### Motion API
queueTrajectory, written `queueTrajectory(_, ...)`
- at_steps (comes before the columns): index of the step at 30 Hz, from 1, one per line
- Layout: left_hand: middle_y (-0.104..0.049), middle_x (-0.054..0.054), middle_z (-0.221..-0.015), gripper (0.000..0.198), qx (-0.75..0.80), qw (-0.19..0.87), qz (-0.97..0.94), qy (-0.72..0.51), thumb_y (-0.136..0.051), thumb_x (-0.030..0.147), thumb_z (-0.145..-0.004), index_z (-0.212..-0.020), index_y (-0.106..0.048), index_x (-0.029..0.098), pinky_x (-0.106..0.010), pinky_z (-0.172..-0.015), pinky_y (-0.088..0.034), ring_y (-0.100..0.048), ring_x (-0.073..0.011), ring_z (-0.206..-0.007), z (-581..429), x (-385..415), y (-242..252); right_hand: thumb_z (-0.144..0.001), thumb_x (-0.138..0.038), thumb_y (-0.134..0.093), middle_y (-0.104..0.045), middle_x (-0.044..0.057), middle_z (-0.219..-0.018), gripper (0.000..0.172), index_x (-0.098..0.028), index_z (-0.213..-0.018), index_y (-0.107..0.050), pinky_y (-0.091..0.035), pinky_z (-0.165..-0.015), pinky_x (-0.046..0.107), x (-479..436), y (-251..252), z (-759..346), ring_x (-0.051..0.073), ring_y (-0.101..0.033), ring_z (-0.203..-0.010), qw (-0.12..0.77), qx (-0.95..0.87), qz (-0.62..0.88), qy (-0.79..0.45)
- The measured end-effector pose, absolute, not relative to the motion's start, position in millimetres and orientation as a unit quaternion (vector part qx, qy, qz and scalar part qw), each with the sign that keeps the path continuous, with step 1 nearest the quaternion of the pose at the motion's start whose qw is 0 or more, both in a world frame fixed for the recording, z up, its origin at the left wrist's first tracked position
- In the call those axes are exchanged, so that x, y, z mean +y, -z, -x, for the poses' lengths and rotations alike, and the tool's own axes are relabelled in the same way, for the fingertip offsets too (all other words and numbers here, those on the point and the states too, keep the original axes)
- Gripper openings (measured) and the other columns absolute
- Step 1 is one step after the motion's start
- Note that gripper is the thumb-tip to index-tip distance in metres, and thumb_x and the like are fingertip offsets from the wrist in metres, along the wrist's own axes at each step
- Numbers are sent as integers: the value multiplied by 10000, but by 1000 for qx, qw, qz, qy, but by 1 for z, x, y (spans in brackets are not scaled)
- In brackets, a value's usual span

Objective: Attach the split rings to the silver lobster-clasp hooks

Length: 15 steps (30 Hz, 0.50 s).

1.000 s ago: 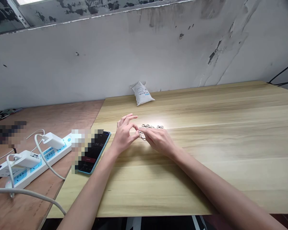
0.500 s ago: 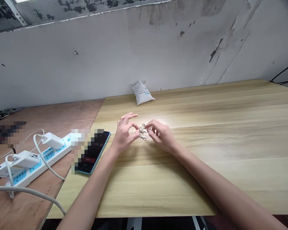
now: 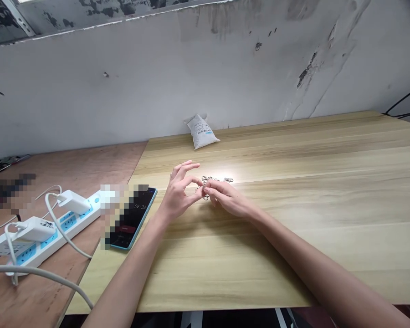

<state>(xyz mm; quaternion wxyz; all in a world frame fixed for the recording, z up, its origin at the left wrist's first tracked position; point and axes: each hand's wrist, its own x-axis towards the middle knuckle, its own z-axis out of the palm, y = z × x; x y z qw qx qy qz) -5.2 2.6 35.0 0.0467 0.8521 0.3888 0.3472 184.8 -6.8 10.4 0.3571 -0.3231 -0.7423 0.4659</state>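
My left hand (image 3: pixel 179 193) pinches thumb and forefinger together, its other fingers raised and spread. Against those tips, the thumb and forefinger of my right hand (image 3: pixel 227 197) are also closed. Between them is a small metal ring, mostly hidden by the fingers. Just behind the fingertips lie several small silvery metal clasps (image 3: pixel 208 178) on the wooden tabletop. Another metal clasp (image 3: pixel 228 180) shows beyond the right hand's knuckles.
A phone (image 3: pixel 133 218) lies left of my left forearm. Further left, a white power strip (image 3: pixel 63 228) with plugged chargers and cables rests on a reddish board (image 3: pixel 123 157). A white printed packet (image 3: pixel 202 132) sits near the wall.
My right hand has moved left, and its fingertips now meet the left hand's at the small metal piece. The clasp beyond the right hand has come into view. The left hand has barely moved.
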Motion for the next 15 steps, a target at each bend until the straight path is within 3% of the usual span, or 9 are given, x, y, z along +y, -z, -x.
queueTrajectory(9, -591, -29, -1287, 96, 375, 26, -859, -349, -624, 220, -868, -853, -714, 251, -457, -1092, -367, -395, -247, -1333, 6, 3, -33, -975, -343, -410, -531, 0, -795, 258, -195, -791, -514, -420, -599, 254, -5, -7, -185, 121, -477, -642, 342, -733, 313, -498)
queueTrajectory(15, -589, -28, -1290, 137, 383, 36, -858, -340, -597, 209, -876, -880, -725, 260, -468, -1090, -365, -393, -252, -1335, 7, 1, -36, -970, -373, -419, -552, 10, -819, 273, -183, -811, -534, -390, -505, 222, -6, -6, -183, 98, -487, -581, 345, -691, 319, -549)
